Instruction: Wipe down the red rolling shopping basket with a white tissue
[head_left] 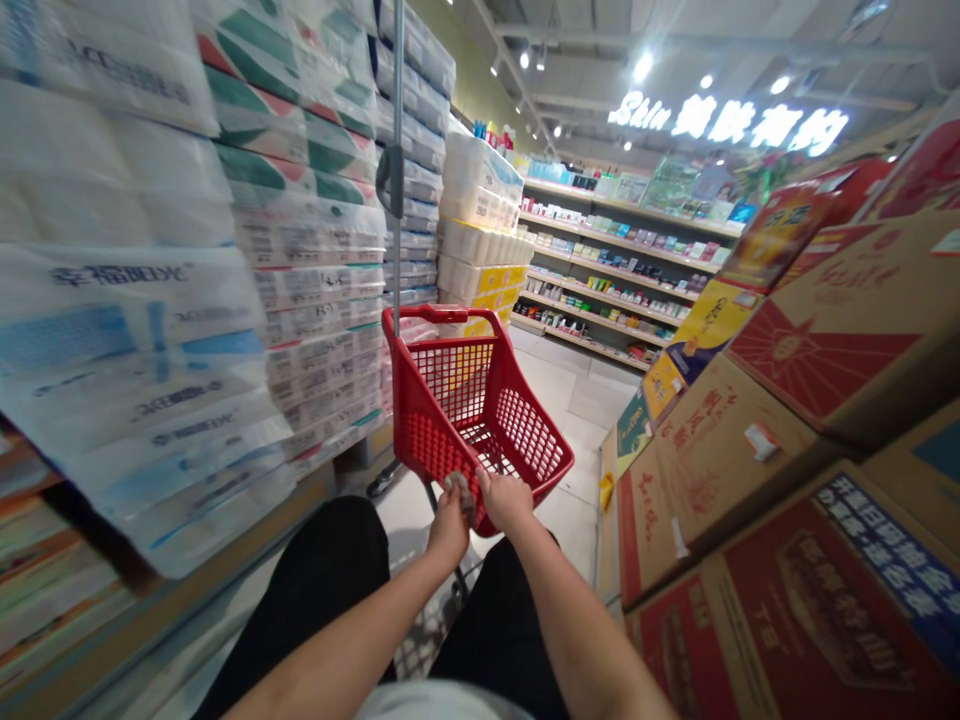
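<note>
A red plastic shopping cart (431,440) with lattice walls stands tilted in view right in front of my knees. My left hand (450,530) is closed on a crumpled greyish cloth (460,489), pressed against the cart's near side wall. Just right of it, my right hand (508,503) is wrapped over the near rim of the cart, its fingertips partly hidden. A tall grey pole (398,250) rises at the cart's handle end. Inside, the basket shows bare lattice.
Wrapped toilet paper packs (300,230) are stacked high on the left. Printed cardboard cartons (720,440) line the right side. Shelves (622,240) of small boxed goods stand at the back, beyond a pale tiled floor (585,400). My black-trousered knees flank the cart's lower frame.
</note>
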